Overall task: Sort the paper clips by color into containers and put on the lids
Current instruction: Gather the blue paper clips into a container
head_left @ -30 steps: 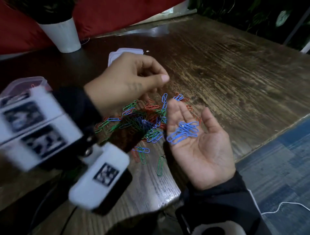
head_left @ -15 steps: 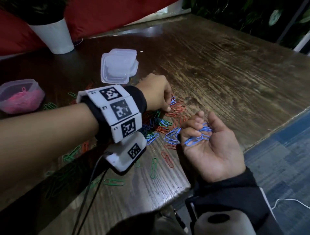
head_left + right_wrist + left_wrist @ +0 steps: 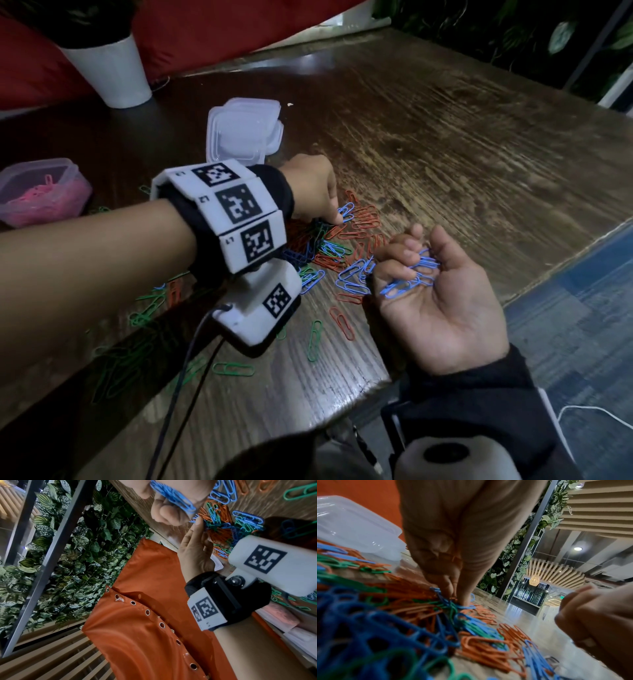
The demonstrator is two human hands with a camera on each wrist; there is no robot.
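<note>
A mixed pile of blue, red and green paper clips (image 3: 346, 246) lies on the wooden table. My left hand (image 3: 337, 219) reaches into its far side, thumb and forefinger pinching a blue clip (image 3: 346, 209); the left wrist view shows the fingertips (image 3: 462, 599) down on blue clips (image 3: 448, 601). My right hand (image 3: 421, 260) lies palm up at the pile's right, its fingers curled over a bunch of blue clips (image 3: 411, 279), which also shows in the right wrist view (image 3: 173, 497). A clear tub of pink clips (image 3: 41, 195) sits at the far left, lid off.
Stacked clear tubs or lids (image 3: 243, 133) stand just behind the pile. A white pot (image 3: 113, 72) is at the back left. Loose green clips (image 3: 144, 308) lie under my left forearm. The table's front edge (image 3: 548, 274) runs close to my right hand.
My left hand dropped from above the pile to its far side and now pinches a blue clip. My right hand's fingers curled over the blue clips in its palm.
</note>
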